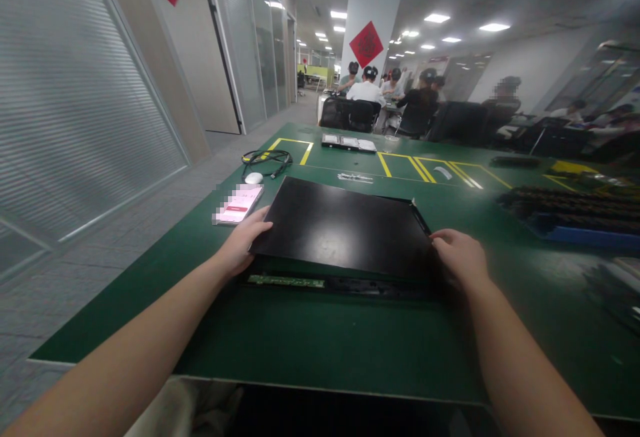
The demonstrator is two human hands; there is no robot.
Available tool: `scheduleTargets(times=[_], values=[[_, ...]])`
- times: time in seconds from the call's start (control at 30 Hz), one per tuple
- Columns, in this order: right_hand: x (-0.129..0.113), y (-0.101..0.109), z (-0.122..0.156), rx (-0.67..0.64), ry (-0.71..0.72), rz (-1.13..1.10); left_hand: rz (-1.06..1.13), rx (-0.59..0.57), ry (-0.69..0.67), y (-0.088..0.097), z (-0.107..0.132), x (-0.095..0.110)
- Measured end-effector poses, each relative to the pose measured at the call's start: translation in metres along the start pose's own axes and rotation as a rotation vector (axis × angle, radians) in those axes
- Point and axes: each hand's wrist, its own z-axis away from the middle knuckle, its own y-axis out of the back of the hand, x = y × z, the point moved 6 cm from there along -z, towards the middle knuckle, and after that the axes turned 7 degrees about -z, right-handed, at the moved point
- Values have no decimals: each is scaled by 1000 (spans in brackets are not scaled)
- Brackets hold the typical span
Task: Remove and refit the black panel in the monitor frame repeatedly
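Note:
A dark, glossy display panel (340, 227) is tilted above the green table, its near edge raised. My left hand (245, 240) is closed on the panel's left edge, thumb on top and fingers underneath. At the right edge, my right hand (461, 253) pinches the panel's side, close to a thin black frame (420, 217); whether it also grips the frame I cannot tell. Below the near edge shows a narrow green circuit board (285, 281) in a black strip (370, 287). The panel hides most of what lies under it.
A phone (237, 205), a white round object (253, 178) and a coiled black cable (267, 160) lie at the left. Several flat, silver-topped units (349, 143) sit at the back. A blue tray (585, 229) with dark parts is at the right. People sit beyond the table (320, 350).

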Motion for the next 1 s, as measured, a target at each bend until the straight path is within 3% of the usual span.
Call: scheduleTargets(times=[1.0], values=[[3,0,-2,-7,-24,-24,-19,24,19,3,-1,-4]])
